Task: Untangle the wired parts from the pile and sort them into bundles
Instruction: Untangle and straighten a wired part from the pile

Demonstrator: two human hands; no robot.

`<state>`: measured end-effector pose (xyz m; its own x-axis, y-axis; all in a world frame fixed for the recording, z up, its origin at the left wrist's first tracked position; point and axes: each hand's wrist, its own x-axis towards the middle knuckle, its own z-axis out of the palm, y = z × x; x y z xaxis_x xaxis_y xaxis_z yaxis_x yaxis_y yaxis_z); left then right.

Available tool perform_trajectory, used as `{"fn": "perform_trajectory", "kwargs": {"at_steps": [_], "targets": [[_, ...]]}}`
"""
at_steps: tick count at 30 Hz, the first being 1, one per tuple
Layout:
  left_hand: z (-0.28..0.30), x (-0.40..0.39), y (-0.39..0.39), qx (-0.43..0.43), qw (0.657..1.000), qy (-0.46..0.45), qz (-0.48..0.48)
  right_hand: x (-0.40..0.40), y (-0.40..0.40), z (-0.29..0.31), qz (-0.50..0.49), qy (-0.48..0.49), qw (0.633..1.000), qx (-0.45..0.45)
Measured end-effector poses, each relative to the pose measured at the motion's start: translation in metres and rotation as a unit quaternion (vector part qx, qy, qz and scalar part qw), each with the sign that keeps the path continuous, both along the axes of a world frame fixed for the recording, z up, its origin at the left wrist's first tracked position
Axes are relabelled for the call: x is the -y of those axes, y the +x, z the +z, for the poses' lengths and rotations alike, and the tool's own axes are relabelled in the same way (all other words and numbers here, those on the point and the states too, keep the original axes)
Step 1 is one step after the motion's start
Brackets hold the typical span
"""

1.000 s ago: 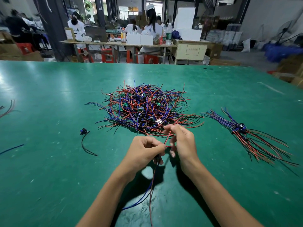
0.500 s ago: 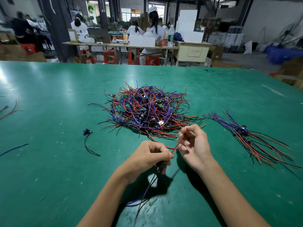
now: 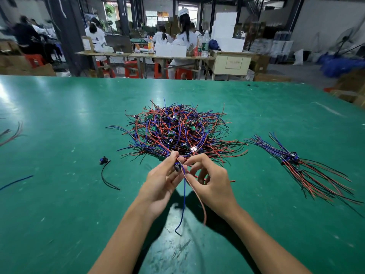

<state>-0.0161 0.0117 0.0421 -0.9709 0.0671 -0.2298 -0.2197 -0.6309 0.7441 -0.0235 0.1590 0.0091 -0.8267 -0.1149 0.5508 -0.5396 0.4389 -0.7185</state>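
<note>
We see both forearms reaching in from the bottom edge and meeting over the green surface [image 3: 59, 119], just in front of the pile [image 3: 177, 129] of tangled red, blue and black wires. The left hand [image 3: 161, 185] is turned palm-inward, wrist low, its fingers [image 3: 171, 158] extended upward and closed with the thumb on a small dark part [image 3: 177, 167] held at the near edge of the pile. From that part a blue wire [image 3: 183, 198] and a reddish wire [image 3: 197, 196] hang down between the wrists, their free ends above the surface. The right hand [image 3: 212, 183] sits just beside the left, back toward us, knuckles raised; its index finger and thumb are curled toward the same part and seem to pinch the wires next to it, while the other fingers curl loosely underneath. We cannot tell exactly which strand the right fingertips hold.

A sorted bundle [image 3: 302, 167] lies well to the right of the hands, wires fanned out both ways from a cluster of dark parts. To the left, a single part with a black wire [image 3: 106, 173] lies alone on the surface, and a loose blue wire [image 3: 15, 182] lies near the left edge. A stray red wire [image 3: 231, 181] lies beyond the right hand.
</note>
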Motion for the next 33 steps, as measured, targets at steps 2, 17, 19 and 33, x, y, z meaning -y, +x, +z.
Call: {"fn": "perform_trajectory", "kwargs": {"at_steps": [2,17,19,33], "targets": [[0.000,0.002,-0.002,0.014,0.999,0.035,0.005,-0.002,0.000,0.001,0.004,-0.017,1.000,0.006],[-0.004,-0.003,-0.001,-0.017,1.000,0.025,-0.001,0.003,0.003,0.012,0.005,-0.235,0.967,0.097],[-0.004,-0.004,-0.001,-0.034,0.999,0.017,-0.002,0.003,0.003,0.015,0.037,-0.300,0.942,0.146],[-0.006,-0.008,0.002,-0.079,0.996,-0.044,0.024,0.000,-0.004,0.021,0.021,-0.389,0.896,0.214]]}}
